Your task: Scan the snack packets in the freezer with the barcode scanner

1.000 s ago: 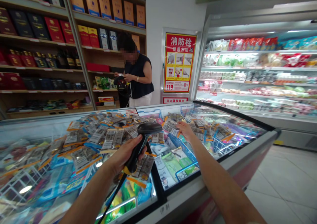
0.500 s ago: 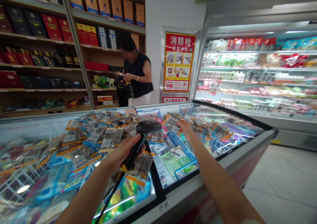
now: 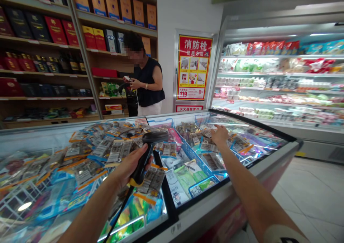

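Note:
My left hand (image 3: 134, 164) is wrapped round the handle of a black barcode scanner (image 3: 145, 160), its head pointing away to the right and its cable trailing down. Farther right, my right hand (image 3: 220, 135) hovers over the freezer with fingers apart and nothing visible in it. Close below that hand lie snack packets (image 3: 209, 146) with dark contents and orange or blue edges. A large heap of similar packets (image 3: 102, 144) covers the glass on the left. Another packet (image 3: 153, 180) lies just beneath the scanner.
The chest freezer (image 3: 215, 196) has a black-edged frame and blue wire baskets (image 3: 197, 160) holding green and white bags (image 3: 185, 173). Behind it a person (image 3: 149, 80) handles a dark device beside shelves of boxes (image 3: 56, 29). A refrigerated display (image 3: 276, 81) stands at the right.
My right hand has moved right and opened, letting go of the packet it held. My left hand with the barcode scanner has shifted slightly left. The person behind has raised their hands a little.

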`<state>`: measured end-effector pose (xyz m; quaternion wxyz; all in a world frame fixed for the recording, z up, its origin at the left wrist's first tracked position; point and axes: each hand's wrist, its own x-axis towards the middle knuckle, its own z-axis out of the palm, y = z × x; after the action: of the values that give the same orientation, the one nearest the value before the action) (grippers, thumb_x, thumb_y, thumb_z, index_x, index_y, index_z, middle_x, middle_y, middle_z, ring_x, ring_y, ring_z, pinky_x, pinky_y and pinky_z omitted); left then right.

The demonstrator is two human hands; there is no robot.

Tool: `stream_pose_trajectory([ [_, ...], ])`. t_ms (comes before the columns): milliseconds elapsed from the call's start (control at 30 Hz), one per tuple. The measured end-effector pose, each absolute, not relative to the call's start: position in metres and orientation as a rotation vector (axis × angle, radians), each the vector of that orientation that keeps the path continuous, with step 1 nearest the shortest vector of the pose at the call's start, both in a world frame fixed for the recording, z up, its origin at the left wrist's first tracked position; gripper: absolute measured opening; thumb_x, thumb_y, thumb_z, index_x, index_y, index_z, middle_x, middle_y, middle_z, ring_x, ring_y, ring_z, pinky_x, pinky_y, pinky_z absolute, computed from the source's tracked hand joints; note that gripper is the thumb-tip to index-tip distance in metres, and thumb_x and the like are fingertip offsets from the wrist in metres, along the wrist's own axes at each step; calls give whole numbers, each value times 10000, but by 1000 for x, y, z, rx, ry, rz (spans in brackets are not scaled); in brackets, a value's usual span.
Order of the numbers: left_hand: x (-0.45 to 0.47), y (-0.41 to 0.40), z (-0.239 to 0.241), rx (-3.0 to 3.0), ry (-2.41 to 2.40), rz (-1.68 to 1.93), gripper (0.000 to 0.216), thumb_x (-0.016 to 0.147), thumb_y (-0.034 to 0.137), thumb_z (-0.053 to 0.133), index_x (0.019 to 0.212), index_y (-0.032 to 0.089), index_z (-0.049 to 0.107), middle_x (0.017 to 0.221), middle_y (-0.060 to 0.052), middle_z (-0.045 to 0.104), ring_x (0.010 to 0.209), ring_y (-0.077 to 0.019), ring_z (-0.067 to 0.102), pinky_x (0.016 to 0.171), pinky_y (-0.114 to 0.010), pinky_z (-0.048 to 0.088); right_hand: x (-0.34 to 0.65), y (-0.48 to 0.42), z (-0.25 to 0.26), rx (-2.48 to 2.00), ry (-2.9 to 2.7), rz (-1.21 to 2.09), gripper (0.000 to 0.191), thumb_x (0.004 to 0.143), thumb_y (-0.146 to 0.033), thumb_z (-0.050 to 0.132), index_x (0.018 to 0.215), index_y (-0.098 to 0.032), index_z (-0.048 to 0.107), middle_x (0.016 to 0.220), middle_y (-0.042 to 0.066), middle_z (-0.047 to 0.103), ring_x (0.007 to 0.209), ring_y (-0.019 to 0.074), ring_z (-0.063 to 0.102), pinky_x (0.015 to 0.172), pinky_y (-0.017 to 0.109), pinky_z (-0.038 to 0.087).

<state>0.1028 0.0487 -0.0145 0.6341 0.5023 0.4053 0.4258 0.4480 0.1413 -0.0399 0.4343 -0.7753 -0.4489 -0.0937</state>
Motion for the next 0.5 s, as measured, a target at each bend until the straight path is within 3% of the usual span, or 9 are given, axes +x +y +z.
stream_pose_trajectory([
  [100,98,50,-14,1156,963,960,372,675,501,502,692,130,507,564,-11,541,427,-68,467,382,-170,349,427,137,-40,-1986,-1302,-233,412,766,-306,381,1112,-122,508,1209,155,436,1110,291,379,879,427,283],
  [200,94,50,-13,1152,996,956,363,678,491,505,728,132,519,558,-10,542,430,-73,473,380,-169,353,389,135,-41,-1968,-1578,-90,380,763,-375,400,1024,-160,572,1023,107,585,992,231,498,815,332,361],
  [267,92,50,-13,1145,1012,952,362,677,489,508,730,131,522,551,-10,539,430,-75,474,378,-169,354,362,134,-44,-1961,-1725,24,409,722,-493,420,849,-175,644,851,98,643,855,231,569,722,314,406],
  [367,90,50,-12,1153,1021,962,373,674,499,504,719,129,522,545,-10,534,425,-77,471,375,-173,356,326,129,-48,-1999,-1840,121,611,621,-667,400,740,-126,660,782,162,643,800,298,582,682,389,414],
  [500,91,50,-11,1156,1034,967,378,666,509,505,715,134,517,546,-13,544,428,-85,480,377,-179,363,296,120,-50,-2059,-1922,151,695,551,-726,409,832,-136,646,928,178,612,936,334,522,794,486,336],
])
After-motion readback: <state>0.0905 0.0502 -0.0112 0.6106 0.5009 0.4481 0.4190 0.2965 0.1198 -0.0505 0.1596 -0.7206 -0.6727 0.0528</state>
